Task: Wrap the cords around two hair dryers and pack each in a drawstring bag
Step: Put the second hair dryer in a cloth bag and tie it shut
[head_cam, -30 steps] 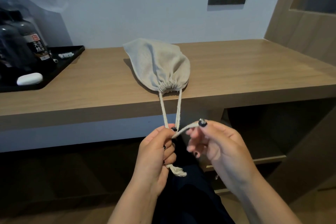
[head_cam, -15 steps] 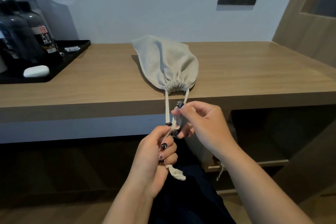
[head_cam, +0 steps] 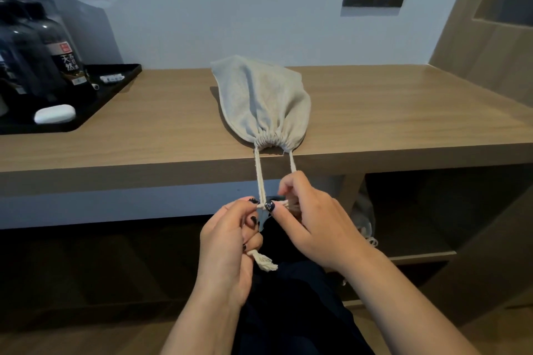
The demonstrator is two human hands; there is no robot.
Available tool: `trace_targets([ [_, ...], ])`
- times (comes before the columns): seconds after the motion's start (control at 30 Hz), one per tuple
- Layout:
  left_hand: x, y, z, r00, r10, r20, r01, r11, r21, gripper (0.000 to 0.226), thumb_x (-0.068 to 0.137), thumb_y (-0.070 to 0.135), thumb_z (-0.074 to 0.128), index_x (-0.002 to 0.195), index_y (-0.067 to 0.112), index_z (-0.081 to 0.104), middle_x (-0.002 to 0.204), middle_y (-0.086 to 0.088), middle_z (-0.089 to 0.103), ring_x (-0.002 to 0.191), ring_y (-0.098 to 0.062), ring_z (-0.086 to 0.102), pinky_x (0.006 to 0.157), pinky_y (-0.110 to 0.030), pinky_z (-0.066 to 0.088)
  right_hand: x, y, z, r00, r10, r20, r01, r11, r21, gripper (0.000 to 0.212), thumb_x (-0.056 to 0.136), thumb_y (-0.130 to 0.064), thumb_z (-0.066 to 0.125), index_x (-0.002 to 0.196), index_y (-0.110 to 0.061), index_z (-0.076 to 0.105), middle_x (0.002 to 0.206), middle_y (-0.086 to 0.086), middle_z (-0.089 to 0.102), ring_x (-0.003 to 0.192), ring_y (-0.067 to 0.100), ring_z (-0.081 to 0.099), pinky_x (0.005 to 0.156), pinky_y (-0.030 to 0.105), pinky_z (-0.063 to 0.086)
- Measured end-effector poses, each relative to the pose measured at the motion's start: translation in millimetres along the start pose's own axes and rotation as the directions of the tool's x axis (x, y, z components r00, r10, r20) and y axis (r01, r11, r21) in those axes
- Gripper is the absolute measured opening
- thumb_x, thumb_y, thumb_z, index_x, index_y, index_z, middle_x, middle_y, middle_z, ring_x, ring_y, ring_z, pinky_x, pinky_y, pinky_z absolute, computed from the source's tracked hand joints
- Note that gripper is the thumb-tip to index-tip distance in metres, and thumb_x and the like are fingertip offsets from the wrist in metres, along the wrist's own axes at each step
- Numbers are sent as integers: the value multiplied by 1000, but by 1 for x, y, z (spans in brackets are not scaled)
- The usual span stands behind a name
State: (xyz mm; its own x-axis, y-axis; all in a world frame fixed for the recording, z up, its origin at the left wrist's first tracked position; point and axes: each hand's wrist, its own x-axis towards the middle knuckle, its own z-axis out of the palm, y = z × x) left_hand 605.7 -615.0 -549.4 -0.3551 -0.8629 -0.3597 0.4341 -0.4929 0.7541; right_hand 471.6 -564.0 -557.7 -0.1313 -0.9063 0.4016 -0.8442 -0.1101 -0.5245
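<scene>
**Inspector:** Noted since the earlier frame: the right hand (head_cam: 314,219) has dropped and closed in on the left hand (head_cam: 227,242); they were a little apart, now the fingertips meet at one crossing of cord. The bag has not shifted.

**Onlooker:** Where is the bag from here?

**Inspector:** The drawstring bag (head_cam: 264,101) lies on the wooden desk (head_cam: 389,112), its gathered mouth at the front edge, its body running away toward 12 o'clock. It bulges, so I judge a dryer is inside, though none shows. The two cords (head_cam: 257,174) hang from the mouth over the edge, straight down to the hands at 6 o'clock.

**Onlooker:** And the grip?

**Inspector:** Left hand is closed on the left cord, whose frayed tail (head_cam: 264,262) sticks out below the fist. Right hand pinches the other strand across it, thumb and forefinger together.

**Onlooker:** The next move?

**Inspector:** Likely a knot. Both hands sit equally near; the pull must run along the bag's long axis, toward 6 o'clock. A second dryer is not visible.
</scene>
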Motion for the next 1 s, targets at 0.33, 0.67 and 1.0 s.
trace_targets([
  [0.33, 0, -3, 3, 1000, 1, 20, -2, 1000, 31, 9, 91, 2, 53, 88, 2, 62, 54, -2, 44, 37, -4, 27, 36, -15, 20, -5, 4, -14, 993, 102, -61, -63, 885, 461, 23, 85, 0, 64, 101, -16, 58, 85, 0, 67, 81, 17, 67, 81, 43, 53],
  [0.67, 13, 16, 9, 925, 305, 225, -376, 670, 639, 5, 84, 8, 68, 82, 12, 71, 61, -4, 59, 45, -5, 41, 42, -13, 33, -18, 17, -38, 949, 140, -283, -26, 927, 374, 41, 83, 4, 68, 114, -23, 61, 137, -9, 52, 114, -7, 57, 85, 14, 51],
  [1.0, 31, 52, -2, 853, 509, 121, -447, 590, 673, 9, 84, 13, 68, 77, 17, 72, 65, -1, 57, 45, 0, 38, 51, -20, 36, -22, 38, -57, 893, 88, -440, -21, 988, 155, 33, 83, 5, 67, 110, -13, 69, 131, -2, 57, 120, -6, 52, 90, 11, 48],
])
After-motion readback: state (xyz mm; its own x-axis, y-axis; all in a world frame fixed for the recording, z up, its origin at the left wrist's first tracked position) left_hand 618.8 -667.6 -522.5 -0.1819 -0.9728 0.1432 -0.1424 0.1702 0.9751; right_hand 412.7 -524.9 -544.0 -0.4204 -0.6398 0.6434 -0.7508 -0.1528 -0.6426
